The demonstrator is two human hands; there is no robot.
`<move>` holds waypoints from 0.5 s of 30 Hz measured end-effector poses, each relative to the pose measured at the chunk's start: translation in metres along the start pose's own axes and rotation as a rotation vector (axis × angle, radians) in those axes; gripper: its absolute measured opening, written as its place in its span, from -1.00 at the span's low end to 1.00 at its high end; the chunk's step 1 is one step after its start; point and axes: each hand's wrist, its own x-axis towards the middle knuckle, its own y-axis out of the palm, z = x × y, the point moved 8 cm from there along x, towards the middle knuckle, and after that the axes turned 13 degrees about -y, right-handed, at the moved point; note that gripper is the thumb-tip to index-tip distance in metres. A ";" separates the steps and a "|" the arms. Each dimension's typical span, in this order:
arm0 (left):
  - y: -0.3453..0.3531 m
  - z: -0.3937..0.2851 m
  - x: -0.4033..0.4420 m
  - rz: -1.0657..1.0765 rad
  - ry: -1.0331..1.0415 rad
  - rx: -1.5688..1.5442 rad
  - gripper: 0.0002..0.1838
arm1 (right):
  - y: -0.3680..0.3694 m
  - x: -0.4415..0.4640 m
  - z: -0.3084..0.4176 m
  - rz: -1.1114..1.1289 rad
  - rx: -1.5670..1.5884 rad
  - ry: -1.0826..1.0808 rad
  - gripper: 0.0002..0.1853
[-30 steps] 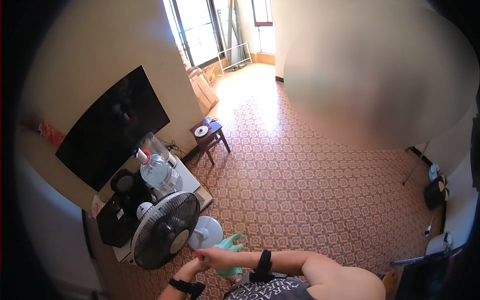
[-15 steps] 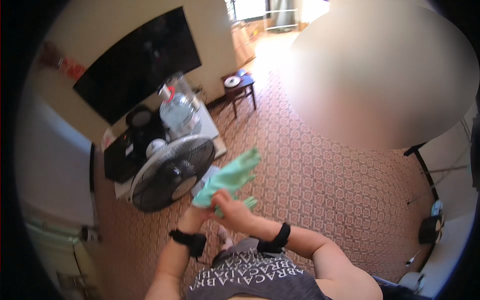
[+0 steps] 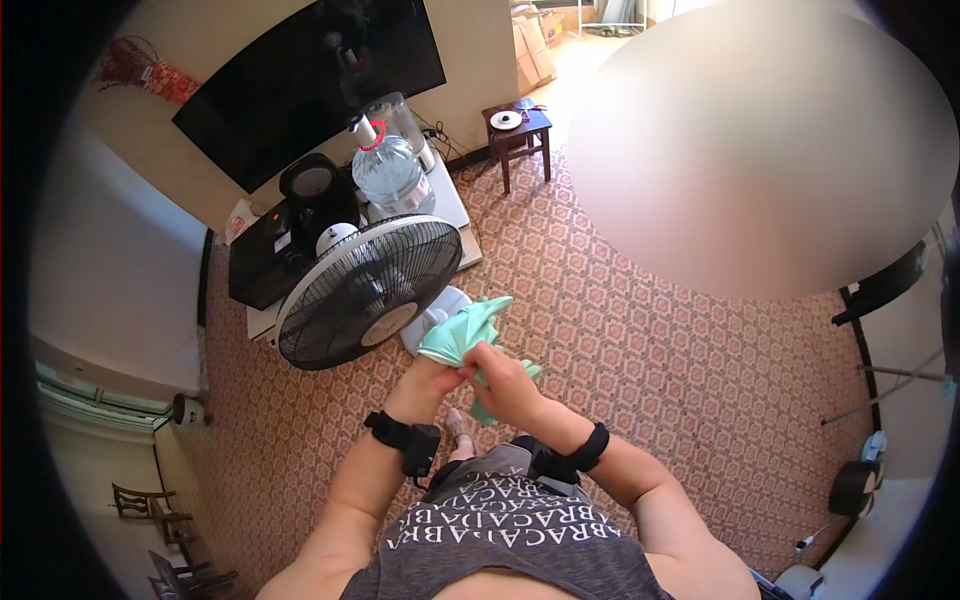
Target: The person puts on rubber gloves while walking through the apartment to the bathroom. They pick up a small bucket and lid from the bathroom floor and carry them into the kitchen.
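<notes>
A mint-green rubber glove (image 3: 460, 332) covers most of my left hand (image 3: 440, 365); its cuff sits around the base of the hand, and the fingers inside are hidden. Pinched at the cuff is my right hand (image 3: 505, 382), bare, with its fingers closed on the green rubber. More green rubber, which looks like a second glove (image 3: 486, 408), hangs beneath and beside my right hand. Both forearms wear black straps. The hands are in front of my body, just right of the standing fan (image 3: 370, 290).
A large water bottle (image 3: 392, 172) and black boxes stand on a low white cabinet (image 3: 450, 205) under a television (image 3: 310, 85). Beyond is a small dark stool (image 3: 520, 128) with a white lid. A round blur hides the upper right. Patterned tiles cover the floor.
The view has tilted down and shifted, showing more of my body. The glove has come over my left hand, and my right hand stays at its cuff.
</notes>
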 end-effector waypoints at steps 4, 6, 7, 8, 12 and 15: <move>-0.003 0.001 0.010 0.006 0.006 0.052 -0.55 | -0.005 0.008 0.017 0.001 0.116 -0.020 -0.76; -0.005 0.000 0.013 0.002 0.015 0.119 -0.55 | -0.005 0.008 0.020 0.004 0.148 -0.044 -0.77; -0.006 -0.002 0.016 0.003 0.021 0.168 -0.55 | -0.001 0.005 0.015 0.061 0.145 0.009 -0.75; -0.006 -0.002 0.020 -0.003 0.028 0.230 -0.55 | 0.002 0.004 0.009 0.115 0.137 0.056 -0.72; -0.029 0.000 0.015 -0.111 0.104 0.764 -0.54 | -0.005 0.005 0.009 0.102 0.261 0.155 -0.58; -0.062 0.008 0.002 -0.207 0.200 1.425 -0.54 | 0.003 0.000 0.001 0.198 0.016 0.235 -0.34</move>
